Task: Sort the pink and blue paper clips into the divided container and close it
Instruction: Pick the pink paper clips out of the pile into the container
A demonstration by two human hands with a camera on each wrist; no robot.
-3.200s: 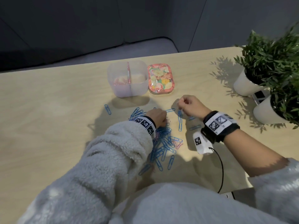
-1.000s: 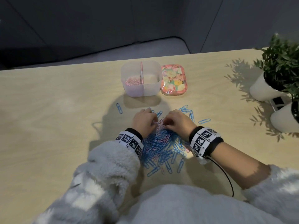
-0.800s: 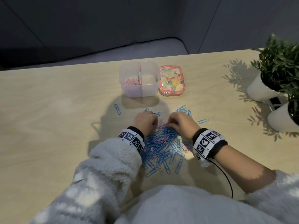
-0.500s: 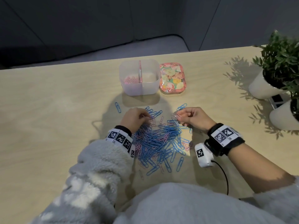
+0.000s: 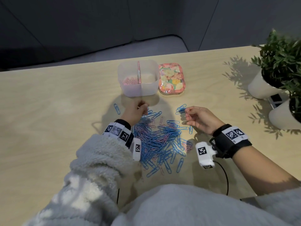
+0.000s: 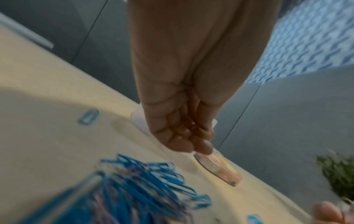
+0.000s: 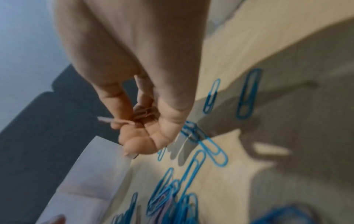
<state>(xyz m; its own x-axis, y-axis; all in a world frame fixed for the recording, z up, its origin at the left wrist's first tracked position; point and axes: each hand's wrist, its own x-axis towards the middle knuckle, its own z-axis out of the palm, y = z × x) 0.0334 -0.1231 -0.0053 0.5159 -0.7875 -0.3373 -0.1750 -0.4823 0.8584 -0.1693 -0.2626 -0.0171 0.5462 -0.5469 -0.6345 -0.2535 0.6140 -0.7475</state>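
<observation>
Sorting barely begun: the heap of blue and pink wire paper clips [image 5: 158, 139] lies on the pale wooden surface [image 5: 48, 111].

Beyond it, the translucent divided plastic container [image 5: 138, 88] holds a few pink clips in its left compartment; the right looks empty, and the floral lid [image 5: 172, 81] lies beside it. The right hand [image 5: 201, 119] pinches pink clips in its fingers [image 7: 122, 106]. The left hand [image 5: 135, 111] is curled, its contents unclear.

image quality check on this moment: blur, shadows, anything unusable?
Head view: sharp; hard shadows from both arms fall on the table before the divided container. Left wrist view: heavy motion blur, paper clip pile smeared. Right wrist view: softer blur; right hand holding pink clips remains readable.
</observation>
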